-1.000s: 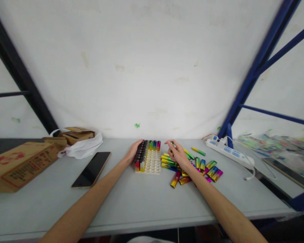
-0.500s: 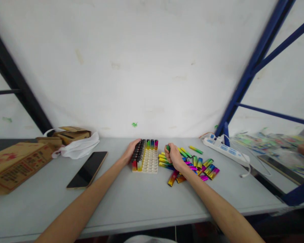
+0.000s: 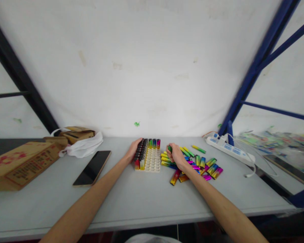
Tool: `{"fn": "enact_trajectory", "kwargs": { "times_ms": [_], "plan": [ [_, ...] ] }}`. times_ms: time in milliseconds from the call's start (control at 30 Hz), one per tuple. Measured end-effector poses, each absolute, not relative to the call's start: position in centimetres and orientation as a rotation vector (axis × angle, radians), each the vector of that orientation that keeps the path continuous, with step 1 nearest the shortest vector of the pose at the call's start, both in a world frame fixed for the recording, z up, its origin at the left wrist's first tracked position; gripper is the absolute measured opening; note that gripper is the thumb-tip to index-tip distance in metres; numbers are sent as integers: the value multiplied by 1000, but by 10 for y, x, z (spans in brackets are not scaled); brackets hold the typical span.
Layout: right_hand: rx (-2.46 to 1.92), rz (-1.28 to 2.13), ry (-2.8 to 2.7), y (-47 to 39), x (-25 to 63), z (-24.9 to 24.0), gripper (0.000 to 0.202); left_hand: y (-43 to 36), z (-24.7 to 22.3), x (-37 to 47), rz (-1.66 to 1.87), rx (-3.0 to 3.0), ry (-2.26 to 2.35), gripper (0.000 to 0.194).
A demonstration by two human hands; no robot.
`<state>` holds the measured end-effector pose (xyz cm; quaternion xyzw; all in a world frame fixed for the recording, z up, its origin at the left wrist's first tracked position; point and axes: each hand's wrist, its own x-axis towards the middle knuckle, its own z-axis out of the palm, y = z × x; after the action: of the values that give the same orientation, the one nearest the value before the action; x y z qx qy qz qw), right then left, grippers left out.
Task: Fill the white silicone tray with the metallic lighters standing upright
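A white wall [image 3: 152,67] backs the grey desk [image 3: 131,202]; on it, at left, sit a carton [image 3: 7,165], a white bag [image 3: 84,146] and a phone [image 3: 92,168], while a power strip [image 3: 229,148] lies at right; the loose lighters [image 3: 212,167] lie heaped right of the white tray [image 3: 153,162], which holds upright lighters, black-topped rows at left and three colored ones along the far edge; the left hand [image 3: 134,150] curls against the tray's left side, though I cannot tell whether it grips; the right hand [image 3: 176,155] is closed around one lighter [image 3: 170,148], its green end showing, above the heap's near-left part; each lighter looks light, stiff and slick-skinned, so best pinched mid-body; the tray, probably light too, is better steadied by its sides.
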<state>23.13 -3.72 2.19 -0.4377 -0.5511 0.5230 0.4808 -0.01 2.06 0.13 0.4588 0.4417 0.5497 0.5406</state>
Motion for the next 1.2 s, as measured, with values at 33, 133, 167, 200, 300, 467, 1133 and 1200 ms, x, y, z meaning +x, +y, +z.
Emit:
{"fn": "enact_trajectory", "kwargs": {
  "times_ms": [33,133,167,200,300,467,1133,1200],
  "plan": [
    [-1072,1263,-1357,-37,232,22,39,21,1,0,1308,1095,1047,54],
    [-1089,1287,-1340,-35,232,23,44,21,-1,0,1316,1116,1029,55],
    [-1087,1310,-1332,-34,232,23,47,21,-1,0,1318,1122,1025,56],
    [-1076,1327,-1335,-33,233,24,51,21,-2,-1,1318,1126,1025,56],
    [-985,1277,-1414,-32,235,28,58,21,-2,-1,1313,1131,1041,56],
    [-935,990,-1750,-35,239,37,49,21,-1,1,1310,1108,1038,54],
    [-1428,-102,-2502,-9,189,70,32,25,-5,2,1323,1142,999,51],
    [-1418,-109,-2508,-8,189,70,32,26,-7,1,1329,1163,990,49]
  ]
}}
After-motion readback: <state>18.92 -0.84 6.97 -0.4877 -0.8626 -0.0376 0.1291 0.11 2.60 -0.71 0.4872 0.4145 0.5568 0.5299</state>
